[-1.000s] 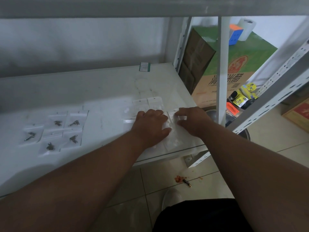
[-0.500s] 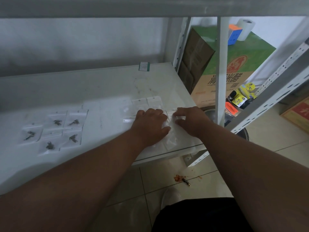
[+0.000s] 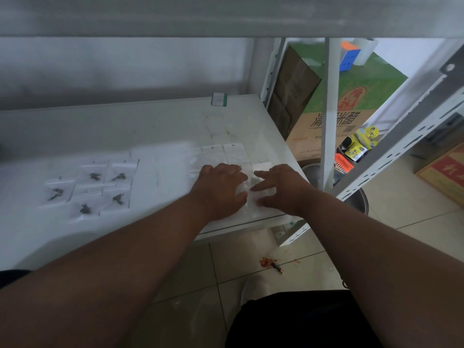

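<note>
We press left hand (image 3: 219, 190) flat on clear bags (image 3: 234, 153) | right hand (image 3: 282, 188) fingers spread, touching bags | shelf (image 3: 163, 126) near-right

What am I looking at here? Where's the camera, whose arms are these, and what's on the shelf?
There is no machine: a person works with bare hands. The single picture comes from a wide-angle camera worn on the person's head, looking forward and down, so both forearms reach in from below. The left hand and right hand rest on a pile of clear plastic bags near the front right corner of a white shelf. The right hand's fingers lie fairly straight on the pile. The left hand's fingertips are hidden, so I cannot tell whether it pinches a bag. Further left lie small bags with dark metal parts inside. A cardboard box stands beyond the shelf.
</note>
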